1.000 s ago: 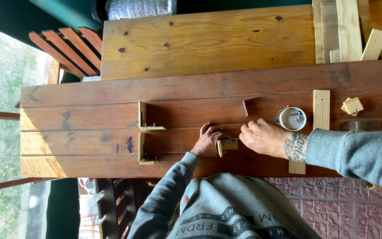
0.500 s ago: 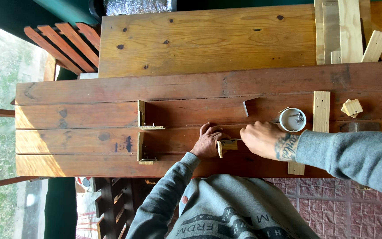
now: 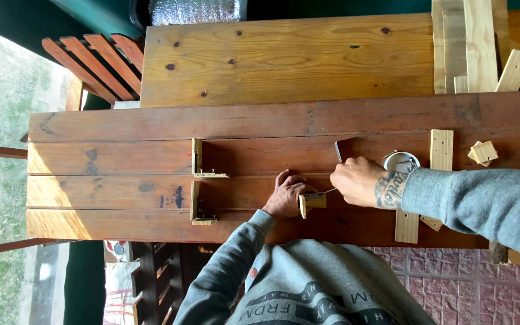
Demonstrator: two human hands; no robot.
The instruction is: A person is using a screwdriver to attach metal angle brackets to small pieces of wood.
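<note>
Meanwhile your left hand point(image 3: 285, 195) still pins the small wooden block point(image 3: 312, 202) to the table point(image 3: 121, 192), while your right hand point(image 3: 359, 180) has drawn back slightly, pinching a thin tool point(image 3: 327, 192) against the block's end.

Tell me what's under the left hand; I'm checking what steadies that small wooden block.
The left hand lies on the reddish plank table, fingers against the small wooden block. The right hand holds a thin tool there. Anything under the palm is covered.

The person wore a grey sweatshirt with dark printed lettering across the chest. Both sleeves reached the wrists. The right hand point(image 3: 359, 180) bore a dark tattoo near the wrist.
</note>
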